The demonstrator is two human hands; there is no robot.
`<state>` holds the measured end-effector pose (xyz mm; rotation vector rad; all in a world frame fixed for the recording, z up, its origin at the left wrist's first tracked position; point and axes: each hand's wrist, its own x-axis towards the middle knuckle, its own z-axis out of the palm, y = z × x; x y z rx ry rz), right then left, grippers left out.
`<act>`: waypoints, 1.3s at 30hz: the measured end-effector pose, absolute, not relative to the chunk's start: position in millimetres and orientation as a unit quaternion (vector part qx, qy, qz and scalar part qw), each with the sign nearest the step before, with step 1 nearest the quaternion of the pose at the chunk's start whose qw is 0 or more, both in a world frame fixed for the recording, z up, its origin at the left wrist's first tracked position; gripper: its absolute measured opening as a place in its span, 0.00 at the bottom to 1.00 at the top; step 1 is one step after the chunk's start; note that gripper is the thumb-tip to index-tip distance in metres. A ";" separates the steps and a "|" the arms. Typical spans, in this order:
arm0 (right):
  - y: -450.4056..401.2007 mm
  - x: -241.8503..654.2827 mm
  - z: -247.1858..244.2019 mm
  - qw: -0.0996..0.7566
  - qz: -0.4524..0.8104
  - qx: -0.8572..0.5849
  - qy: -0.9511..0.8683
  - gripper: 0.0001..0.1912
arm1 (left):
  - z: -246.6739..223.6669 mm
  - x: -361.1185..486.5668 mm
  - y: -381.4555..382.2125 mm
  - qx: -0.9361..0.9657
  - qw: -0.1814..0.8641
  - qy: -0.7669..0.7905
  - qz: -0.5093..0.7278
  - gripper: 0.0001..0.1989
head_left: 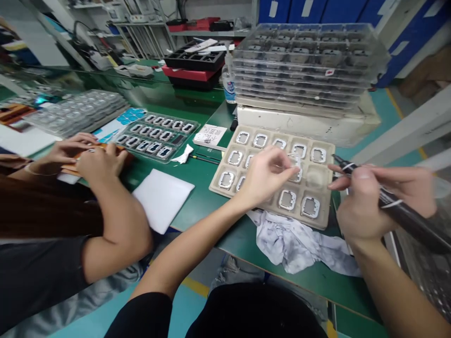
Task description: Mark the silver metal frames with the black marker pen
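Observation:
My left hand (268, 173) reaches over a beige compartment tray (268, 129), its thumb and fingers pinched at a small silver frame (296, 174). Whether that frame is lifted off its compartment I cannot tell. Similar rounded-square frames (310, 207) sit in the other visible compartments, except one bare compartment (316, 177) at the right. My hand and forearm hide part of the tray. My right hand (369, 202) grips a black marker pen (408, 216) with white rings, its tip pointing at the tray's right edge. Against the tray's front edge lies a crumpled grey-white cloth (292, 239).
Stacked clear trays (310, 70) stand on a white box (299, 124) behind the tray. A bottle (229, 84) is beside them. To the left are a white folded cloth (162, 199), a clear tray of frames (155, 134), and a co-worker's hands (100, 162) at an orange item.

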<state>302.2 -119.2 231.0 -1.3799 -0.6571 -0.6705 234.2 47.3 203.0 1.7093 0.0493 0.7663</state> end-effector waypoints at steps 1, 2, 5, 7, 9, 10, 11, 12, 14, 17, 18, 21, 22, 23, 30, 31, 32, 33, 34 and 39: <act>-118.0 300.3 229.7 0.667 -0.305 -0.601 -0.318 0.07 | 202.7 233.3 47.8 0.716 0.623 0.029 0.315 0.16; -117.1 298.9 227.7 0.662 -0.306 -0.594 -0.340 0.07 | 202.3 232.8 47.7 0.693 0.654 0.037 0.301 0.21; -116.9 296.0 221.0 0.646 -0.270 -0.618 -0.359 0.07 | 201.8 232.6 44.6 0.626 0.729 0.056 0.272 0.26; -118.2 293.3 218.1 0.633 -0.249 -0.638 -0.362 0.07 | 202.7 231.9 40.9 0.595 0.760 0.068 0.253 0.23; -119.5 289.9 217.2 0.623 -0.230 -0.649 -0.371 0.07 | 204.1 230.4 37.1 0.583 0.778 0.075 0.224 0.19; -120.0 288.1 217.4 0.620 -0.222 -0.655 -0.371 0.07 | 204.6 229.6 35.4 0.580 0.784 0.076 0.210 0.20; -120.3 286.4 217.7 0.617 -0.215 -0.660 -0.370 0.07 | 205.0 228.9 33.9 0.578 0.787 0.075 0.201 0.21; -120.6 285.0 218.2 0.615 -0.209 -0.664 -0.370 0.07 | 205.2 228.4 32.7 0.577 0.789 0.072 0.198 0.20; -120.7 282.9 218.7 0.614 -0.200 -0.669 -0.368 0.07 | 204.8 228.0 31.1 0.576 0.791 0.058 0.199 0.15; -120.3 282.4 217.4 0.611 -0.193 -0.669 -0.378 0.07 | 203.7 228.3 30.4 0.578 0.790 0.045 0.201 0.09; -120.0 282.7 216.5 0.610 -0.191 -0.667 -0.384 0.06 | 203.4 228.2 30.2 0.577 0.791 0.048 0.198 0.09; -119.0 283.9 214.2 0.613 -0.188 -0.650 -0.408 0.04 | 203.5 227.5 28.5 0.564 0.802 0.067 0.185 0.12; -118.7 284.3 213.8 0.614 -0.184 -0.645 -0.416 0.04 | 203.8 227.1 27.4 0.557 0.807 0.072 0.182 0.13; -118.4 284.6 213.7 0.615 -0.180 -0.640 -0.423 0.04 | 204.1 226.7 26.2 0.551 0.811 0.076 0.180 0.14; -118.1 285.6 214.6 0.596 -0.206 -0.645 -0.431 0.05 | 202.9 225.8 17.4 0.554 0.804 0.079 0.201 0.11; -118.5 285.7 214.4 0.592 -0.210 -0.646 -0.433 0.05 | 202.0 225.6 16.5 0.559 0.799 0.081 0.206 0.11; -118.9 285.9 214.2 0.588 -0.211 -0.648 -0.436 0.05 | 201.0 225.4 15.7 0.564 0.794 0.084 0.211 0.11; -119.4 286.1 213.9 0.583 -0.210 -0.649 -0.441 0.05 | 200.0 225.2 15.0 0.569 0.788 0.086 0.217 0.11; -119.9 286.2 213.7 0.578 -0.211 -0.651 -0.444 0.05 | 199.1 224.9 14.3 0.573 0.783 0.089 0.223 0.10; -120.7 286.5 213.4 0.576 -0.213 -0.652 -0.445 0.06 | 197.7 224.5 12.2 0.580 0.772 0.090 0.243 0.10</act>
